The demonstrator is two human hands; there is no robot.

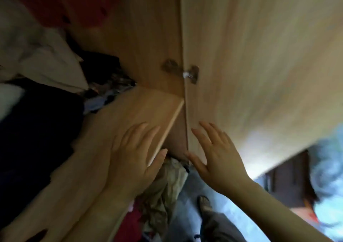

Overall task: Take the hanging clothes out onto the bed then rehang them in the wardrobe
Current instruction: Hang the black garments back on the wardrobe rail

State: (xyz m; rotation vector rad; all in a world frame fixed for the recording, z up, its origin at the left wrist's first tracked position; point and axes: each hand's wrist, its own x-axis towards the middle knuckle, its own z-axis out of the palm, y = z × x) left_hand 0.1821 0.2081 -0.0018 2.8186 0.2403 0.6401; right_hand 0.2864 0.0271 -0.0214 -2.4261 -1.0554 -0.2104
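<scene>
The view is tilted and blurred, looking into a light wooden wardrobe (144, 37). Hanging clothes fill its left side: a dark garment (37, 130), a white one (44, 56) and a red one (55, 3). My left hand (133, 156) is open, fingers spread, over the wardrobe's shelf board (144, 108). My right hand (215, 152) is open too, fingers spread, near the edge of the open wardrobe door (259, 56). Neither hand holds anything.
A metal door hinge (191, 73) sits on the door's inner edge. Crumpled beige and red clothes (163, 189) lie in the compartment below the shelf. My foot in a sandal (205, 204) stands on the pale floor. Dark furniture (289, 182) is at the right.
</scene>
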